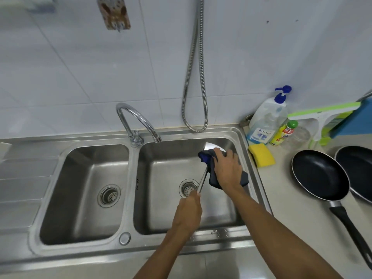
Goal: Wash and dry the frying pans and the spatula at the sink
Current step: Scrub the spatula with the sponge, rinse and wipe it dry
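The spatula (203,180), gripped by the left hand (188,210) and wrapped in a cloth (213,178) by the right hand (228,168) over the right sink basin (165,208), might be dropped if the handle is twisted loose.

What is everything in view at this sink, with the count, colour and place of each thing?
sink: one, steel, two basins, set in the counter.
tap: one, chrome, behind the divider between basins.
hose: one, metal, hanging on the tiled wall.
spatula: one, steel, over the right basin.
cloth: one, dark blue, wrapped on the spatula blade.
frying pans: two, black, counter right of the sink.
sponge: one, yellow, counter edge beside the right basin.
pump bottle: one, clear with blue pump, back of counter.
small bottle: one, yellow with green cap, beside the pump bottle.
squeegee: one, white and green, behind the pans.
left hand: one, grips the spatula handle.
right hand: one, fingers curled over the cloth.
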